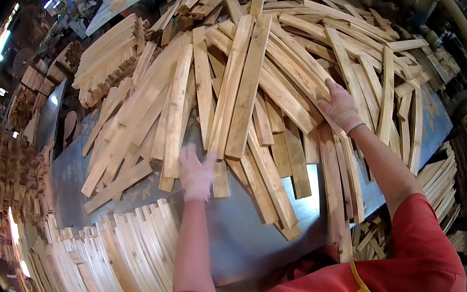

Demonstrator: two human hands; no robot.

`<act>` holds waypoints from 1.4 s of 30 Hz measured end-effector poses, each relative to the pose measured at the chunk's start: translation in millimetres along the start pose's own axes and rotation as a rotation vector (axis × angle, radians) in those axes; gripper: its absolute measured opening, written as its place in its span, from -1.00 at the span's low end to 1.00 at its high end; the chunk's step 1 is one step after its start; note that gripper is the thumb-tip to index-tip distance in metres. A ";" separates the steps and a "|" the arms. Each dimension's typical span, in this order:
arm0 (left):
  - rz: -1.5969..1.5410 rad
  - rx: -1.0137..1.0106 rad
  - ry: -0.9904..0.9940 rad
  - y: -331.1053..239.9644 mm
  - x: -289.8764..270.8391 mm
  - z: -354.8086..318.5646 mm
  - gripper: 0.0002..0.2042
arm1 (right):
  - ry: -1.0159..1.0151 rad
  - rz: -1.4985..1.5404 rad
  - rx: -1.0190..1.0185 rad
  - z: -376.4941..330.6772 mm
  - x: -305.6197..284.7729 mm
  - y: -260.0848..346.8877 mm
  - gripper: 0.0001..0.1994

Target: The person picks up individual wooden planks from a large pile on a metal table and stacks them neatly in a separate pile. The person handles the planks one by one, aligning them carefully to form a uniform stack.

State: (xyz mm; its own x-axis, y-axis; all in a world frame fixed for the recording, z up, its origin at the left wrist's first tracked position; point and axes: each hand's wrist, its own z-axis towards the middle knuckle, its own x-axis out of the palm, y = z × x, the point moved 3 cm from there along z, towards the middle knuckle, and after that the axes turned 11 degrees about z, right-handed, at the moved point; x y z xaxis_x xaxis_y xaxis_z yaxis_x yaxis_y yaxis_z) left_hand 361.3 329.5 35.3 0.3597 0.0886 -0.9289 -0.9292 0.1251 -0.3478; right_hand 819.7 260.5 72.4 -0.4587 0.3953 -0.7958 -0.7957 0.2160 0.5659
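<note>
Loose wooden boards (249, 86) lie fanned out in a heap over a grey metal table (235, 236), many with their ends toward me. My right hand (340, 107), in a light knitted glove, has its fingers and thumb closed around the near end of a board (300, 66) on the right of the heap. Smeared by motion, my gloved left hand (196, 172) is beside the near end of another board (179, 115). Its thumb stands apart from its fingers, and nothing shows in it.
Pale strips (121, 265) stand in a tight row at the table's near left. A neat stack of boards (111, 55) sits at the far left. More wood is stacked at the lower right (441, 181). A ribbed hose (455, 10) curves down at the far right.
</note>
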 end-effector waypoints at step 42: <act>-1.440 -0.716 0.379 138.0 -108.2 -453.7 -0.56 | 0.934 0.434 0.189 -459.1 145.4 231.8 -0.50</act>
State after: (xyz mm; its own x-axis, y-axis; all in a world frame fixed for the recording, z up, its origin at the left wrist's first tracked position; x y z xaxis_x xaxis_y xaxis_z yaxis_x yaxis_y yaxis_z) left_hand 155.4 -111.2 30.1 0.9662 0.0662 0.2493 0.2409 -0.5764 -0.7808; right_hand 387.0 -41.9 -11.0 -0.8772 -0.3575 -0.3207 -0.4520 0.3889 0.8028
